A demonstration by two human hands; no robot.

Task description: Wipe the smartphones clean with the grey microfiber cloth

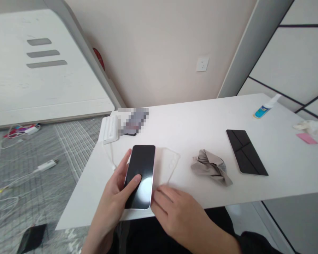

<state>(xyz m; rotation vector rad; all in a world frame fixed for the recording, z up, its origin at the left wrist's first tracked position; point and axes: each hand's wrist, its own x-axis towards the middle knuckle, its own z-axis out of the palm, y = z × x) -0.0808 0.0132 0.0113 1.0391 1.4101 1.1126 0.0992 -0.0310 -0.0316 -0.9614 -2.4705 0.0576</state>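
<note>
**Table items with two hands at a phone**

White table (201,116): all items are carried on it. Black folded cover (246,151): laid flat, right of centre. Grey cloth (210,169): crumpled, left of the cover. Phone (141,169): laid screen up near the front edge, held by the left hand (113,197), thumb on the glass, fingers along its left side. Clear case (169,164): just beside the phone, touched by the right hand (175,208), fingers loosely extended. Spray bottle (265,107): laid far right.

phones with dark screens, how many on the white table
1 for certain: the pink-edged phone with the dark screen at the near edge, under the left hand and beside the right hand. A blurred item behind it cannot be identified.
</note>
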